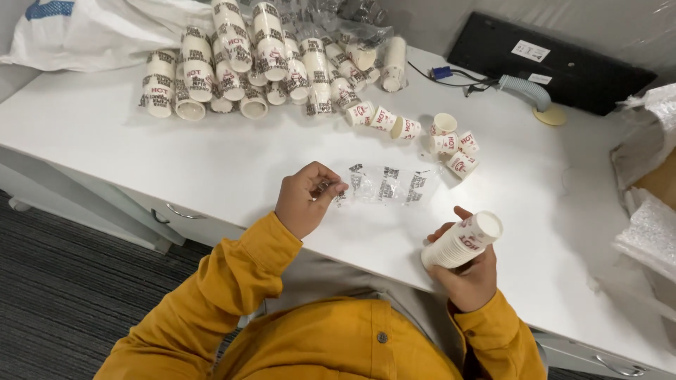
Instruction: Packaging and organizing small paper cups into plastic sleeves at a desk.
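Left hand (304,200) pinches our clear printed plastic sleeve (384,185) flat on the white bench (211,162) | right hand (470,271) grip clamped on tilted stack of white paper cups (461,241) above bench edge | risk: stack may slide apart, or sleeve may sweep loose cups (451,144) nearby

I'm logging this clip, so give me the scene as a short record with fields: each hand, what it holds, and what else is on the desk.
left hand: pinches one end of an empty clear plastic sleeve lying on the white desk
right hand: grip closed around a stack of paper cups, tilted
loose cups: scattered beyond the sleeve
wrapped cup stacks: piled at the far edge
keyboard: black, far right
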